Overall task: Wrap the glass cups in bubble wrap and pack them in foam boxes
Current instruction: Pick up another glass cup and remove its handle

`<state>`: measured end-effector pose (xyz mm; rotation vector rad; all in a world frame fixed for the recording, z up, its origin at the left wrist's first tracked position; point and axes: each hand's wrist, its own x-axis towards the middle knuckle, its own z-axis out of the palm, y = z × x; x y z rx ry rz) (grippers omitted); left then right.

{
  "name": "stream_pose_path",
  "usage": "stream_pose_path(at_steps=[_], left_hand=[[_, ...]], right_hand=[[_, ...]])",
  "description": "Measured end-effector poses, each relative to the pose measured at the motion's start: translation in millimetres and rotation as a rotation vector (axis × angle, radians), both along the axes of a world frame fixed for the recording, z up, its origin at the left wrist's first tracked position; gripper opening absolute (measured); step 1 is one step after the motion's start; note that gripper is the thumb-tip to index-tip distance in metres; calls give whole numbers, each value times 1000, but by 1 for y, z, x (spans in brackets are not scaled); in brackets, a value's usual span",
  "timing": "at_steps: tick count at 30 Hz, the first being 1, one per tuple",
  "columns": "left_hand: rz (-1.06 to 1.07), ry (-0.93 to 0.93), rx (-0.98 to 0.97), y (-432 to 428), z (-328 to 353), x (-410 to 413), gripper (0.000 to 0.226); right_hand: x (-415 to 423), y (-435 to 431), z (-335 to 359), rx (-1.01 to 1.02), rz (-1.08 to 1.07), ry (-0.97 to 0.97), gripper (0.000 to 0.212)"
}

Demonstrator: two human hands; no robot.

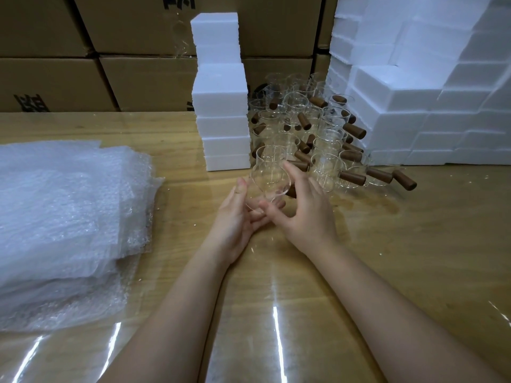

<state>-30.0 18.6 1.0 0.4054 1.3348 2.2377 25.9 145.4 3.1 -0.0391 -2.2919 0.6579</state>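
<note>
Glass cup (pixel 269 179) lies tilted between both hands, just above the counter (pixel 414 244) at mid-frame. Left grip (pixel 235 219) cradles it from 8 o'clock, with the thumb up along the wall and the fingers curled beneath. Right grip (pixel 307 217) grasps it from 4 o'clock, forefinger on the upper side and thumb at the lower end. A heap of cups with brown handles (pixel 312 128) stands at 1 o'clock, near the held one. A stack of foam boxes (pixel 221 106) rises at 11 o'clock, beside the heap. More foam boxes (pixel 428 92) form a wall at 2 o'clock. Bubble wrap sheets (pixel 60 217) are piled at 9 o'clock, well apart. Cardboard cartons (pixel 83 51) line the back.
</note>
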Motion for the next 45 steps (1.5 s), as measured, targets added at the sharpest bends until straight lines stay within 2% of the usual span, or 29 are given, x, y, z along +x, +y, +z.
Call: stream_pose_path(at_steps=[6, 10, 12, 15, 16, 19, 22, 26, 31, 34, 40, 45], left_hand=[[195, 254, -211, 12, -6, 4, 34], [195, 273, -233, 13, -8, 8, 33], [142, 271, -236, 13, -7, 9, 40], [77, 318, -283, 12, -6, 11, 67], [71, 324, -287, 11, -6, 10, 74], [88, 277, -236, 9, -4, 9, 75], [134, 186, -174, 7, -1, 6, 66], [181, 237, -257, 10, -5, 6, 73], [173, 344, -295, 10, -2, 10, 53], [178, 344, -298, 7, -2, 12, 65], [178, 325, -287, 5, -6, 9, 59], [197, 361, -359, 9, -6, 11, 61]], right_hand=[[3, 6, 2, -137, -3, 13, 67], [1, 9, 0, -245, -17, -52, 62], [-1, 10, 0, -291, -42, -62, 61], [-2, 10, -1, -351, -39, -70, 58], [-2, 10, -1, -391, -16, -71, 52], [-3, 13, 0, -665, 106, -48, 25], [-6, 17, 2, -897, 199, -47, 25], [-8, 17, 1, -824, 207, -114, 25], [-8, 23, 2, -892, 187, -92, 23], [-6, 28, 2, -888, 164, -108, 27], [-4, 28, -2, -737, 136, -172, 25], [-5, 34, -4, -617, 60, -231, 19]])
